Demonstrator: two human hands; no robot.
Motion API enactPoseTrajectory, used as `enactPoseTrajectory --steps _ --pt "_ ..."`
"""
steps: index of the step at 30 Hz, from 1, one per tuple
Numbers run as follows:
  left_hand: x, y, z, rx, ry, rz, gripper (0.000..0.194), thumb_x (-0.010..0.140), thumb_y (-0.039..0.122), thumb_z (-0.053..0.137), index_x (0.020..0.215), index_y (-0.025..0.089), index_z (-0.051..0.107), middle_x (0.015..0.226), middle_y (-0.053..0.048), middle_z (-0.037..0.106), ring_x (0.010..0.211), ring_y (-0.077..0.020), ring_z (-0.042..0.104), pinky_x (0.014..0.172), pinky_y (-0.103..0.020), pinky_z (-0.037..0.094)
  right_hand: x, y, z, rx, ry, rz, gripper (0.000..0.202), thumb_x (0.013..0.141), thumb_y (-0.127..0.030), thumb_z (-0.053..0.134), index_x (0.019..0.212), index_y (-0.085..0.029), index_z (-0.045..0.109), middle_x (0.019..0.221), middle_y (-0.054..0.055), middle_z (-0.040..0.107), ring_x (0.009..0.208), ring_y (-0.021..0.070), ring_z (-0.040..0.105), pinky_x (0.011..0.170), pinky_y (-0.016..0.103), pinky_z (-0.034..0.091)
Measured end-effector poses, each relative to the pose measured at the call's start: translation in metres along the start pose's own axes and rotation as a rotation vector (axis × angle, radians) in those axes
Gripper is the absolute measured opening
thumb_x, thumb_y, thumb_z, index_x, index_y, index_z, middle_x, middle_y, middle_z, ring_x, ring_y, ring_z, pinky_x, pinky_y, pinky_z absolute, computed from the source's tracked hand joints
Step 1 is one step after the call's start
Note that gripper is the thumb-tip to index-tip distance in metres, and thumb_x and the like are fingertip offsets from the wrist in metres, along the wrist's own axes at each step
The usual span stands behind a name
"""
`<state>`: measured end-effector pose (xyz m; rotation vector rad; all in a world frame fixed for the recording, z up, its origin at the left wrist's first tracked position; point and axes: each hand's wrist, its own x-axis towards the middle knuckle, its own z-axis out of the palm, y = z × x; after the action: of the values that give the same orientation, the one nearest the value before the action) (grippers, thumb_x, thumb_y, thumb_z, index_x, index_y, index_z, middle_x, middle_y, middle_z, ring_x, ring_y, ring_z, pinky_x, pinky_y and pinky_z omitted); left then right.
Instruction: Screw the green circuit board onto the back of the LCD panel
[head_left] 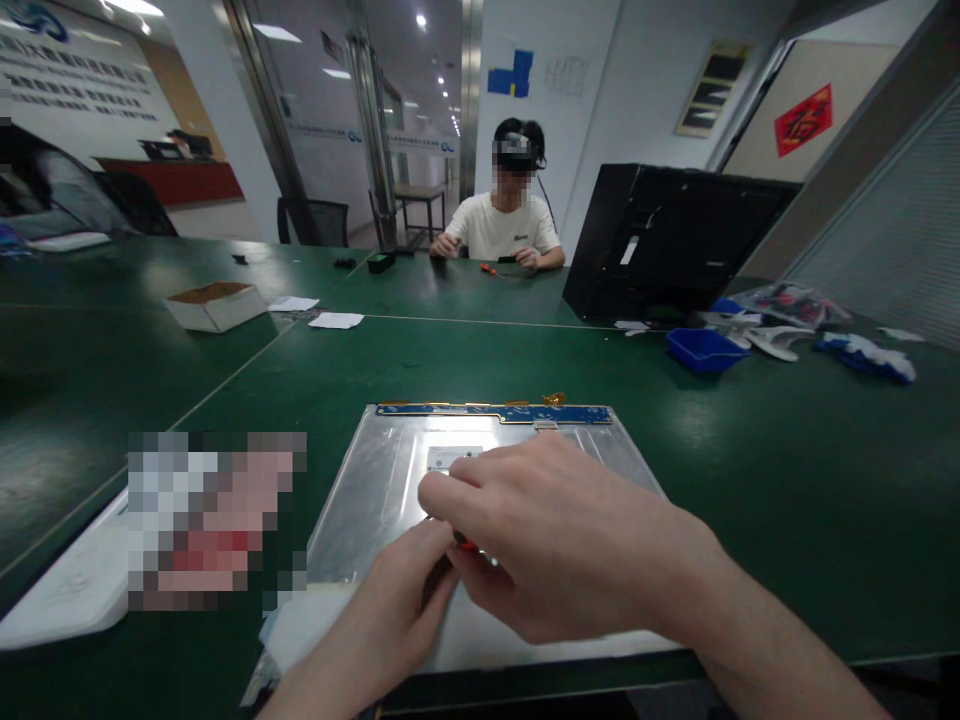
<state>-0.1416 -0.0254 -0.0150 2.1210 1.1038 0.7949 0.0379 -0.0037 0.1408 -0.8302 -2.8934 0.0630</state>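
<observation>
In front of me on the green table lies a flat silver display panel (pixel 352 500), with a long blue circuit board (pixel 480 412) along its far edge. My right hand (pixel 555 540) is closed over the panel's middle, around a red-and-black handle (pixel 463 541) that is mostly hidden by the fingers. My left hand (pixel 409 585) meets it from the left, thumb and fingers pinched together beside that handle. What the left fingertips hold, if anything, is hidden. A pale label (pixel 454 457) shows on the panel just beyond the hands.
A white board-like piece (pixel 67 590) and a blurred-out patch (pixel 217 520) lie to the left. Farther off are an open box (pixel 215 306), papers (pixel 336 320), a large black monitor housing (pixel 675 240) and a blue tray (pixel 705 350). A person (pixel 510 220) sits opposite.
</observation>
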Motion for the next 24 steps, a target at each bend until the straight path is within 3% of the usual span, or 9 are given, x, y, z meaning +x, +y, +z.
enactPoseTrajectory --steps 2,6,10,13,17,21,24 --pt "-0.0007 -0.0006 -0.0003 0.000 0.004 0.001 0.015 0.081 0.011 0.044 0.080 0.020 0.055 0.079 -0.002 0.065 0.075 -0.0190 0.061 0.066 -0.027 0.050 -0.0007 -0.0006 -0.0008 0.016 -0.001 -0.016 0.015 0.079 -0.022 0.057 0.090 -0.020 0.049 0.075 -0.002 0.062 0.056 0.0114 0.044 0.047 0.028 0.017" --pt "-0.0010 -0.0007 0.0003 0.025 0.051 0.046 0.017 0.081 0.009 0.043 0.085 0.020 0.056 0.089 -0.003 0.066 0.079 -0.0197 0.061 0.067 -0.027 0.050 -0.0004 0.0017 0.0011 -0.020 0.009 0.003 0.011 0.087 -0.032 0.055 0.087 -0.021 0.051 0.070 -0.003 0.060 0.054 0.0119 0.043 0.048 0.028 0.016" --pt "-0.0006 -0.0011 0.0013 0.026 0.048 0.045 0.017 0.080 0.008 0.043 0.076 0.020 0.054 0.073 -0.001 0.063 0.074 -0.0190 0.061 0.069 -0.028 0.050 0.0006 0.0039 0.0038 -0.067 0.019 0.029 0.013 0.091 -0.031 0.051 0.082 -0.021 0.053 0.065 -0.002 0.059 0.051 0.0115 0.041 0.048 0.029 0.015" --pt "-0.0005 -0.0016 0.0013 -0.002 -0.002 0.010 0.018 0.080 0.007 0.043 0.069 0.020 0.051 0.064 0.001 0.060 0.069 -0.0179 0.060 0.068 -0.027 0.050 0.0010 0.0021 0.0024 -0.047 0.016 0.020 0.005 0.086 -0.024 0.053 0.084 -0.021 0.051 0.067 -0.002 0.059 0.052 0.0112 0.041 0.048 0.029 0.015" --pt "-0.0004 -0.0006 0.0000 -0.020 0.014 0.019 0.017 0.080 0.008 0.041 0.075 0.020 0.053 0.073 0.000 0.063 0.073 -0.0177 0.061 0.069 -0.026 0.049 0.0007 -0.0007 -0.0009 0.010 -0.005 -0.005 0.016 0.078 -0.022 0.059 0.090 -0.020 0.049 0.075 -0.002 0.061 0.055 0.0110 0.042 0.047 0.028 0.017" --pt "0.0002 0.0012 -0.0016 0.010 0.053 0.045 0.017 0.080 0.010 0.043 0.085 0.020 0.055 0.084 -0.003 0.065 0.082 -0.0210 0.062 0.069 -0.027 0.049 0.0009 0.0014 0.0004 -0.011 -0.001 -0.006 0.012 0.086 -0.031 0.057 0.087 -0.021 0.051 0.069 -0.003 0.060 0.054 0.0113 0.042 0.048 0.028 0.017" --pt "0.0007 0.0014 -0.0011 0.025 0.059 0.040 0.016 0.079 0.009 0.043 0.077 0.021 0.054 0.072 -0.002 0.063 0.075 -0.0200 0.061 0.069 -0.028 0.049 0.0019 0.0037 0.0027 -0.058 0.012 0.015 0.012 0.090 -0.030 0.053 0.083 -0.021 0.053 0.065 -0.002 0.059 0.052 0.0113 0.042 0.048 0.029 0.016"
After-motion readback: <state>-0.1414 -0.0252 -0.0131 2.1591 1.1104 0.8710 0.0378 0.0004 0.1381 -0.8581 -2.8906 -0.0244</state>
